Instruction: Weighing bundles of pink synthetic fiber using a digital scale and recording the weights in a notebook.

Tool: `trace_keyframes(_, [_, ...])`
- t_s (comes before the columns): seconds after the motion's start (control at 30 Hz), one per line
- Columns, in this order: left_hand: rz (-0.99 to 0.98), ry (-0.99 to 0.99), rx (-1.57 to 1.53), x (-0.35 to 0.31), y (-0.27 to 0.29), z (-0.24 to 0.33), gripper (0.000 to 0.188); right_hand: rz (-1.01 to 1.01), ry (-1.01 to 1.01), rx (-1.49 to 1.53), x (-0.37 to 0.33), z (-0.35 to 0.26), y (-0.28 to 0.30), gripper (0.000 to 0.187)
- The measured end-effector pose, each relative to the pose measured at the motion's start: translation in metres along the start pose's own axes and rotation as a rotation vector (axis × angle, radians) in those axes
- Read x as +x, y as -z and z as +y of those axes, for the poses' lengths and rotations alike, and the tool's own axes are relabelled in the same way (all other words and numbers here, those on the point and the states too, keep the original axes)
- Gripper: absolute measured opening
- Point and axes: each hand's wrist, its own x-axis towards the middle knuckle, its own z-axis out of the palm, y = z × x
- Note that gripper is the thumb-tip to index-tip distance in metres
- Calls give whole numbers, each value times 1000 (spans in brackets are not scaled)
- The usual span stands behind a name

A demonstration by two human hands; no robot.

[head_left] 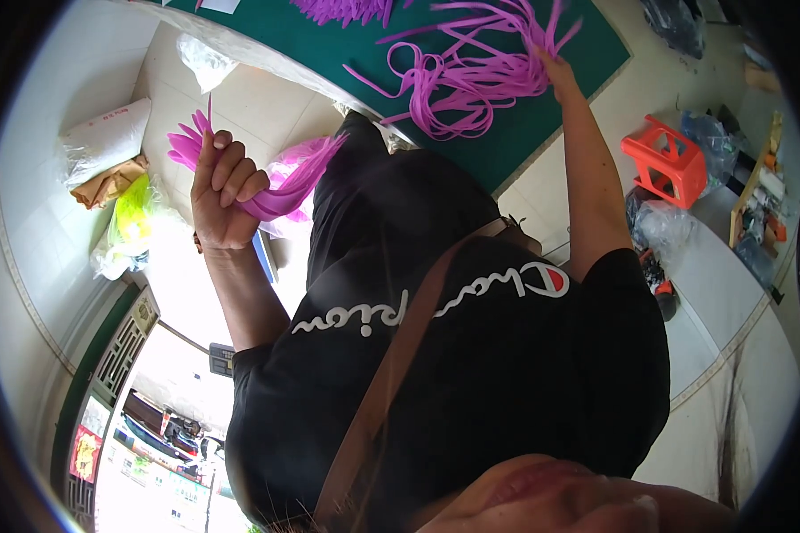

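Observation:
My left hand (227, 191) is closed round a bundle of pink-purple strips (280, 200). Their rounded ends fan out past my fingers, and the long part trails off beside my black trousers. At the far right of the green table (542, 124), my right hand (556, 73) is closed at a bunch of similar purple strips (480, 80), its fingers partly hidden among them. These strips lie in loose loops across the tabletop, with several ends spreading beyond that hand and slightly blurred.
Another purple pile (347, 9) lies at the table's far edge. A red-orange plastic stool (665, 160) stands on the floor to the right, near plastic bags. Left are a white sack (107, 138) and a bag with yellow-green contents (133, 218). A pink bag (298, 164) sits behind the held bundle.

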Motion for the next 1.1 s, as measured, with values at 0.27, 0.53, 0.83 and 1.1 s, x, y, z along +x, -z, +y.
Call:
trace_keyframes(0.27, [-6,-6,-9,2,-3,-5,23,593,120,-378,14,22,8,53])
trace_keyframes(0.53, [-57,110,-128,2,-9,-9,23,848,630,-768,35,-17,-1,30])
trace_keyframes(0.83, [44,85,-158,10,-12,2,32,846,-229,-197,113,-23,50,45])
trace_keyframes(1.1, [136,78,-145,35,-18,-1,30,779,-138,-584,145,-20,57,56])
